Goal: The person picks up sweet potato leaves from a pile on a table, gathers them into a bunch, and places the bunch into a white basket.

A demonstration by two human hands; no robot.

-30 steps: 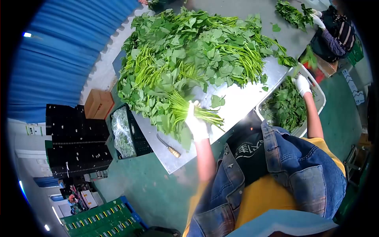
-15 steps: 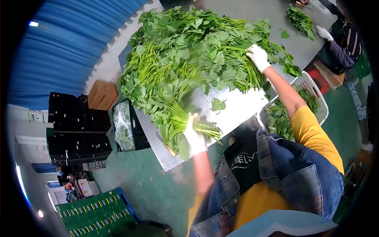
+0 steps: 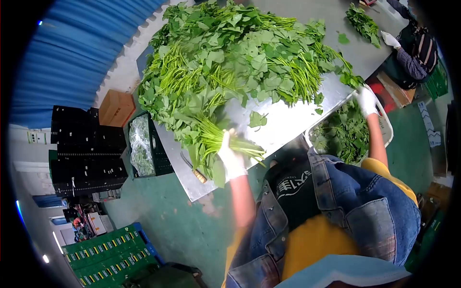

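Observation:
My left hand (image 3: pixel 231 157), in a white glove, is closed around the stems of a bunch of leafy greens (image 3: pixel 206 137) at the table's front left. My right hand (image 3: pixel 367 102), also gloved, is over the far right rim of a white basket (image 3: pixel 388 129) with loose greens (image 3: pixel 343 132) inside; its fingers are blurred. A large heap of leafy stems (image 3: pixel 230 53) covers much of the metal table (image 3: pixel 288 122). A single leaf (image 3: pixel 257 119) lies in front of the heap. Beside the held bunch is a tool with a wooden handle (image 3: pixel 199 176).
At the upper right, a co-worker's gloved hand (image 3: pixel 390 40) is near a small bunch of greens (image 3: pixel 363 24). Left of the table stand a dark crate (image 3: pixel 162 144) with a plastic-wrapped bundle, a cardboard box (image 3: pixel 116 109) and stacked black crates (image 3: pixel 86 149). Green crates (image 3: pixel 108 254) are at the lower left.
My right hand has left the heap and moved right to the basket. My left hand still holds the bunch. The view has shifted slightly, and more of the wooden-handled tool shows.

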